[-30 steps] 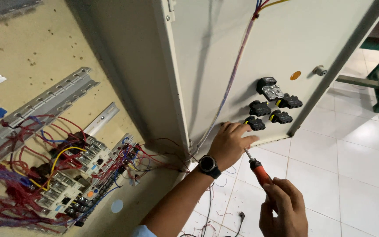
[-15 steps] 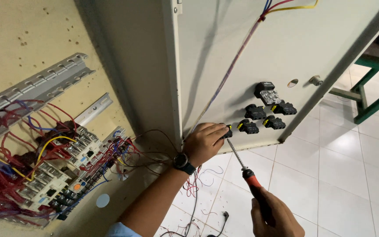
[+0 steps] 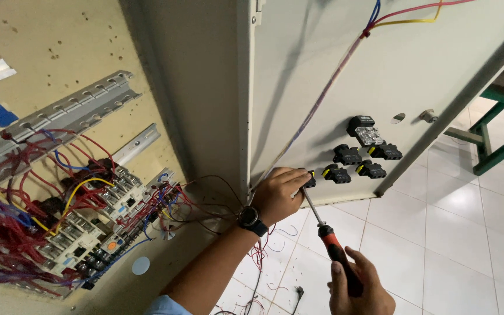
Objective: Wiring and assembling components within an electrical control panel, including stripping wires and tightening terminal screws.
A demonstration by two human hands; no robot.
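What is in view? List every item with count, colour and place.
cabinet door: one, pale grey, open, centre
black components: about six, lower door
screwdriver: one, red and black handle, tip at the lowest-left component
wire bundle: one, red, blue, yellow, running down the door
contactors: several, white, wired red, lower left
metal rails: two, grey, back panel
green frame: one, right
left hand: on door, wristwatch
right hand: holds screwdriver

Soft even daylight, sharp focus
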